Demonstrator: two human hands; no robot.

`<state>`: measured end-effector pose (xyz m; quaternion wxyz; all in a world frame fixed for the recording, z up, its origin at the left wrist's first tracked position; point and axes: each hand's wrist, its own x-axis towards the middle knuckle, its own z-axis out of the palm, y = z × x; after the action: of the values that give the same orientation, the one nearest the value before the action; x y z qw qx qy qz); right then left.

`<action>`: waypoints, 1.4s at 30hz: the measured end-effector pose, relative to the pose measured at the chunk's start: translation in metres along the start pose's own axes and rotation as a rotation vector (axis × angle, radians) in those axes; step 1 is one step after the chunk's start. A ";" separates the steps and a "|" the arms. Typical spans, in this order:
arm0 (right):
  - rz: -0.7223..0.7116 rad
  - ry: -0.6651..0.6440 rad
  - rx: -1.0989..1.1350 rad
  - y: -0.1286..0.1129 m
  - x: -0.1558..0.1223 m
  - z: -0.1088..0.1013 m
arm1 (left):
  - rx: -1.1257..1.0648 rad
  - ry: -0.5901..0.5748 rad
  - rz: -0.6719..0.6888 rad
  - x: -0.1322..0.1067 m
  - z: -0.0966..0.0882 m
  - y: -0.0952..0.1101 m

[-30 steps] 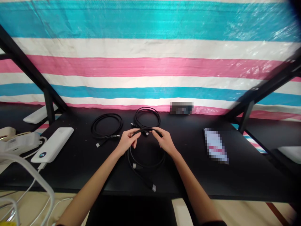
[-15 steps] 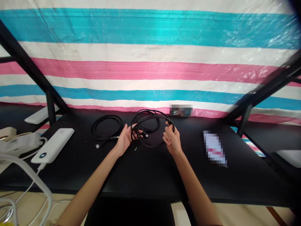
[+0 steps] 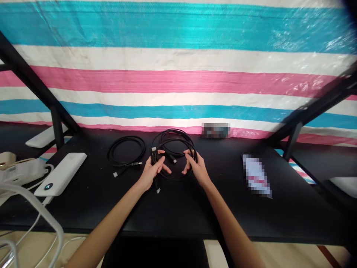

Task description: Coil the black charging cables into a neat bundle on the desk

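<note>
Both hands grip a looped black cable (image 3: 176,140) above the middle of the table. My left hand (image 3: 150,172) closes round the loops' left side, thumb on top. My right hand (image 3: 196,166) has the right side between thumb and fingers, some fingertips pointing inward. One plug (image 3: 158,190) hangs below my left hand, and a metal-tipped plug (image 3: 154,149) sticks up beside it. Behind the held loops lies another black cable, partly hidden, and a plug (image 3: 174,161) shows inside the ring. To the left, a coiled black cable (image 3: 126,137) rests flat with its two plugs close together.
On the black table (image 3: 173,216), a white power bank (image 3: 63,175) with a cable plugged in lies left, near a white power strip (image 3: 22,171) and wires. A blurred packet (image 3: 256,175) lies right; a blurred dark object (image 3: 216,130) is at the back against the striped sheet (image 3: 178,82).
My hands have drawn closer together, and the held loops have become a rounder, tighter ring. My right hand moved left. A plug now hangs below my left hand.
</note>
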<state>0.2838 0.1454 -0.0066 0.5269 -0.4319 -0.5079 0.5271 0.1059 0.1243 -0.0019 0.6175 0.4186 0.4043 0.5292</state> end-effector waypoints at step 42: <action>-0.307 0.013 -0.483 0.002 -0.002 -0.003 | 0.091 -0.257 -0.194 -0.001 -0.006 0.005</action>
<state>0.2863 0.1436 -0.0096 0.4856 -0.4662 -0.6748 0.3024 0.0981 0.1248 0.0011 0.6926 0.4694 0.3840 0.3905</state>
